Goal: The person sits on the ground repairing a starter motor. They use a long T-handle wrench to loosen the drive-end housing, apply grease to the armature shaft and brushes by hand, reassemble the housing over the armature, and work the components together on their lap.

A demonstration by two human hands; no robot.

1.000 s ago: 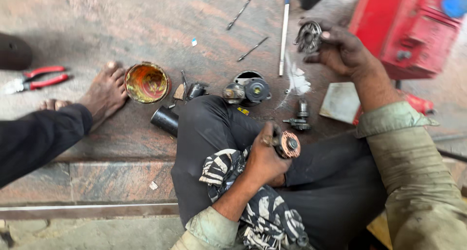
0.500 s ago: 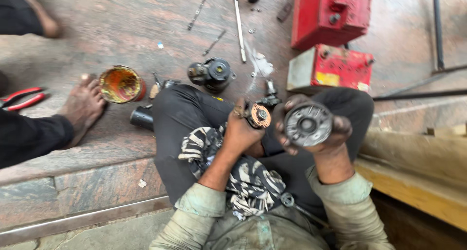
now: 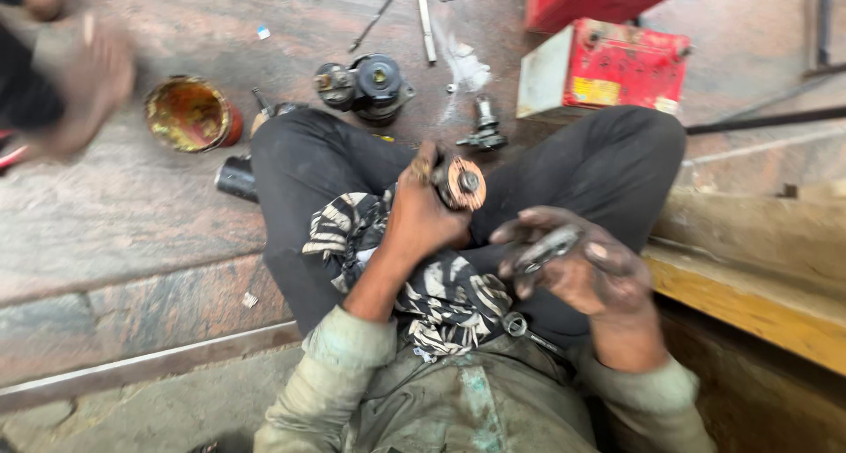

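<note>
Copper shows on the round face of the rotor that the left hand grips, fingers closed tight around its body, the copper face turned up and to the right of the knuckles. Just below and right of that hand, the right hand is greasy and black; its fingers are half curled around a small grey metal part that lies across the palm, loosely held rather than clenched. The two hands are near each other but apart, both over the person's lap.

Under the left wrist lies a black-and-white striped rag, draped over black trousers. Beyond the left hand, on the stone floor, stands a dark motor housing, and to the right of it a small shaft piece stands upright. Farther out from the left hand, a thin metal rod lies on the floor. A rusty tin with orange-brown insides sits well off to the left of the left hand, and a short black cylinder lies beside the knee. Past the right hand stands a red box with a white side. A blurred foot of another person shows at far left. A yellowish wooden beam runs to the right of the right hand.
</note>
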